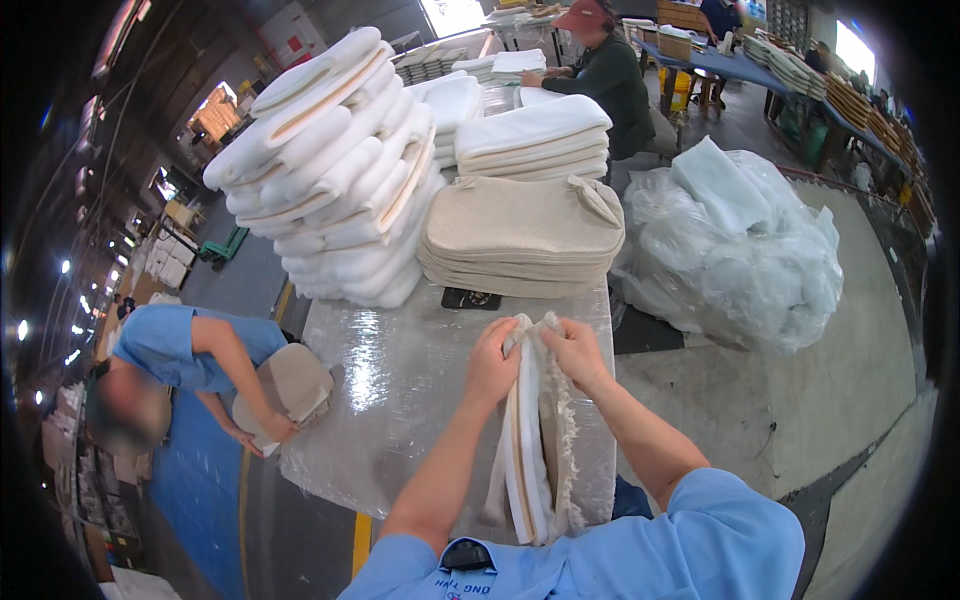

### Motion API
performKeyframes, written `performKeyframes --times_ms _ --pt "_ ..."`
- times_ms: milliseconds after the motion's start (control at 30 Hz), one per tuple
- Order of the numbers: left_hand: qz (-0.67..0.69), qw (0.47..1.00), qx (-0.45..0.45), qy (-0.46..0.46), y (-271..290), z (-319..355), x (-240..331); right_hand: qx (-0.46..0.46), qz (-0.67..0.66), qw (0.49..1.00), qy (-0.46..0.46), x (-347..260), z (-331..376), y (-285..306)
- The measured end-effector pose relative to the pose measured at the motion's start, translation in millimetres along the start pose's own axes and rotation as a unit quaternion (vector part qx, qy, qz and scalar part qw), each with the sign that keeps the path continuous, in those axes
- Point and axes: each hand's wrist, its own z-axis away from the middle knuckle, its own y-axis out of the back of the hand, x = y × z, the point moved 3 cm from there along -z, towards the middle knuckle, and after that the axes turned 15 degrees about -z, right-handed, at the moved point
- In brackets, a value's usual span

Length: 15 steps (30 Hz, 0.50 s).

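Observation:
Close to my body, a beige fabric cover with frayed edges stands on its side, its opening facing up. Inside it sits a white padded piece with a tan stripe along its edge. My left hand pinches the far end of the cover on the left, fingers closed. Opposite it, my right hand grips the cloth at the same end, also closed. Just beyond my hands lies a neat stack of folded beige covers, with a small black object at its foot.
A tall, leaning pile of white pads rises at the far left of the plastic-wrapped table. More white pads stand behind the covers. A large clear plastic bag bulges at the right. Co-workers are at the left and far side.

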Motion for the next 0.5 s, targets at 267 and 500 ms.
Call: performKeyframes --times_ms 267,500 --pt "-0.003 0.998 0.060 0.011 -5 -12 -13 -0.047 -0.136 0.989 -0.031 15 -15 -8" --pt "-0.025 0.993 0.118 0.009 -11 -9 -3 -0.108 -0.216 0.970 0.015 46 -81 -12"
